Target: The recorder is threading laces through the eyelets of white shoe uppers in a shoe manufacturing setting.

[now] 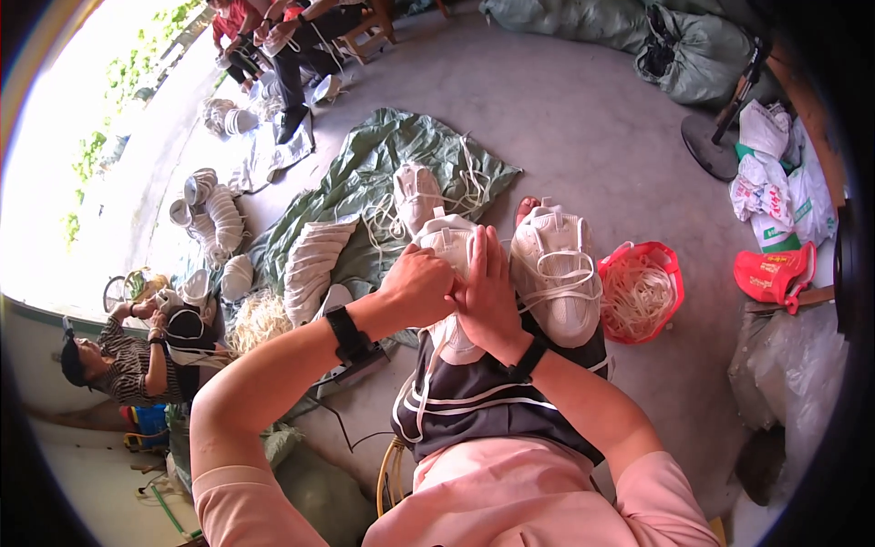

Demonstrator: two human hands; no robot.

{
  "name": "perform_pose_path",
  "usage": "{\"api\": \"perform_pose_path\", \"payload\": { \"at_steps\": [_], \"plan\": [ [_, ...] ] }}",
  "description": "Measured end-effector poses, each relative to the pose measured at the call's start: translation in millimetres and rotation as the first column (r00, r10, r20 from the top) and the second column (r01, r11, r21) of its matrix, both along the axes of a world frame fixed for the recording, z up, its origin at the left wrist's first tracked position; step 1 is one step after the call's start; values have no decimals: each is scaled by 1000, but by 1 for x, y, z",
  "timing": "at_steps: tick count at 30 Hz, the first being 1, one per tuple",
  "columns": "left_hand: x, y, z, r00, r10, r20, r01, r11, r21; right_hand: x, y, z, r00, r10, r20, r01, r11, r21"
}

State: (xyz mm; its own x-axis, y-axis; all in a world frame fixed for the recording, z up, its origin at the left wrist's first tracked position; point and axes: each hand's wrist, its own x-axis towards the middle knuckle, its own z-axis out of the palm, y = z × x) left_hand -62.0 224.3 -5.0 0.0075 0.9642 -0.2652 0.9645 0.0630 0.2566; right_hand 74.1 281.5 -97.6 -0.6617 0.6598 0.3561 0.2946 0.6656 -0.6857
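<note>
Across my lap lies a light-coloured sneaker (458, 345), its toe toward me and its middle covered by both hands. My left hand (417, 284) is closed over the lacing area, its fingers curled; what they pinch is hidden. Flat along the sneaker's right side rests my right hand (489, 296), fingers stretched out, thumb side against the left fingers. A pale lace (425, 392) hangs from the sneaker down over my dark trousers. Beside it on my right sits a second sneaker (558, 283), a loose lace looped across its front.
Right of my knees stands a red bag (641, 294) of pale laces. A green sheet (365, 164) on the floor carries another sneaker (417, 191) and a row of stacked shoe parts (314, 264). Two co-workers sit far left; another person (137, 356) sits nearer left. Sacks (702, 55) line the far right.
</note>
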Motion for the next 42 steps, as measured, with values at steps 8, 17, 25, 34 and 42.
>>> {"api": "perform_pose_path", "payload": {
  "at_steps": [8,17,25,34,42],
  "plan": [
    [-26,13,-5,932,300,202,-296,954,-50,-8,5,-7,999,38,29,-38,999,24],
    [-60,-6,-34,881,262,394,-365,906,213,-29,6,2,994,81,71,-84,996,39],
    [-85,-20,-55,847,114,519,-353,851,390,-50,8,-6,975,218,-37,-218,976,2],
    [-79,-62,-79,776,347,527,-607,639,473,-76,12,-13,984,179,11,-179,983,38],
    [-100,-90,-103,735,332,592,-525,830,186,-104,9,-8,954,276,115,-282,958,43]
  ]
}}
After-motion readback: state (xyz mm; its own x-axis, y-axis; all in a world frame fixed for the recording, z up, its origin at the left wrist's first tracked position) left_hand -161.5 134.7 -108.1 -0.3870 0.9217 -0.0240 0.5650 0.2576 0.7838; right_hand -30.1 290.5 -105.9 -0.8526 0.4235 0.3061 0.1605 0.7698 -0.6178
